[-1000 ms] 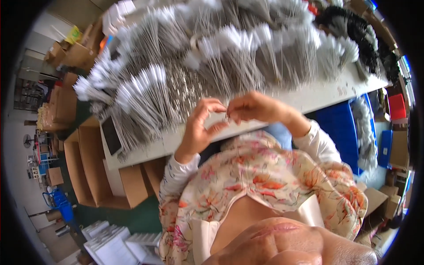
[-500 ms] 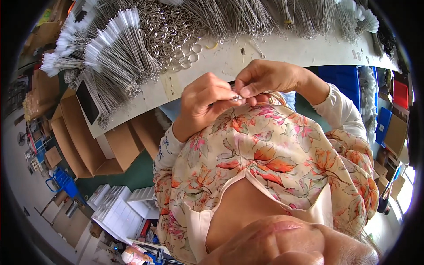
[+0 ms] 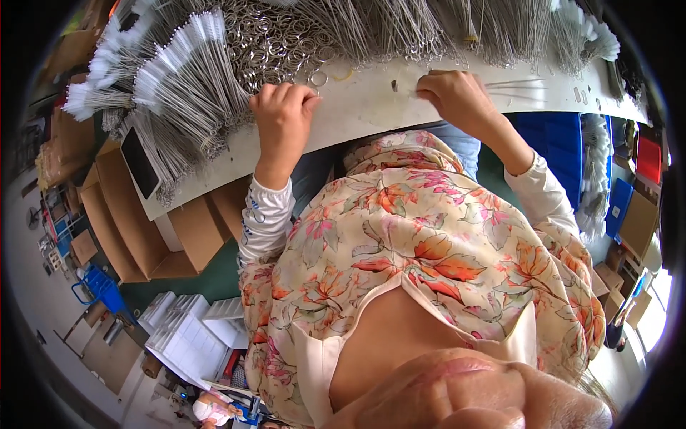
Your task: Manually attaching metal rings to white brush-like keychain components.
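My left hand is raised over the table's front edge, beside a heap of shiny split rings. Its fingers curl in toward the thumb, and what they pinch, if anything, is hidden. A single ring lies just past its thumb. Further right, my right hand is closed above the tabletop, its fingertips smeared by motion. Several thin wire stems stick out to the right from behind that hand and appear gripped in it. Bundled wire brushes with white bristles lie left of the rings.
More wire-stemmed bundles line the table's far side. A phone rests on brushes at the left corner of the white table. Cardboard boxes stand below left; a blue bin stands below right.
My hands were together at my chest, working on a small metal piece. They have moved apart and forward, left toward the rings, right over the table. Wire stems now show beside the right hand.
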The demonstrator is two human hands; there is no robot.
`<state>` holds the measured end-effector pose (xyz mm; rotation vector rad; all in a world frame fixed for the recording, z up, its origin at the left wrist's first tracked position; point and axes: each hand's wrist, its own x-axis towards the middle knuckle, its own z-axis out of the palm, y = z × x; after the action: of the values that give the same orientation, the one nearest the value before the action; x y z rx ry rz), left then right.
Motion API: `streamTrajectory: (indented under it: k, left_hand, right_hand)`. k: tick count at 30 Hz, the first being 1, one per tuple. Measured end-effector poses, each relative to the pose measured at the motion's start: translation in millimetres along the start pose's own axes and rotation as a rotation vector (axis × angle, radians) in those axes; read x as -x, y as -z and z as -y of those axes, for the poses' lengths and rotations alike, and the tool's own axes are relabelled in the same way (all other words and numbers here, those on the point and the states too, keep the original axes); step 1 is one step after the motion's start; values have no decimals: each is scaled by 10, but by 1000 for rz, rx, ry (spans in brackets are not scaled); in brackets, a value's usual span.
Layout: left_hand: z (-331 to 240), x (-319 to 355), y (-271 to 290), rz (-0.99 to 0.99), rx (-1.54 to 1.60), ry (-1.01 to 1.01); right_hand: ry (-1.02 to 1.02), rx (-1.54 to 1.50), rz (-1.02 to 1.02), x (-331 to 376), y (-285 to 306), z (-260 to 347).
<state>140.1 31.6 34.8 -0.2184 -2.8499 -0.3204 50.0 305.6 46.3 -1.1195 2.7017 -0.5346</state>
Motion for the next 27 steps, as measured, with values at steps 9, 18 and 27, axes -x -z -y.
streamTrajectory:
  k: [9, 18, 27]
  left_hand:
    - [-293, 36, 308, -178, 2226, 282]
    - [-458, -10, 388, -511, 1238, 330]
    - [-420, 27, 457, -424, 1071, 292]
  right_hand:
    - [98, -1284, -60, -426, 252, 960]
    - [357, -1019, -171, -454, 261, 1104]
    - [396, -950, -135, -486, 276, 1027]
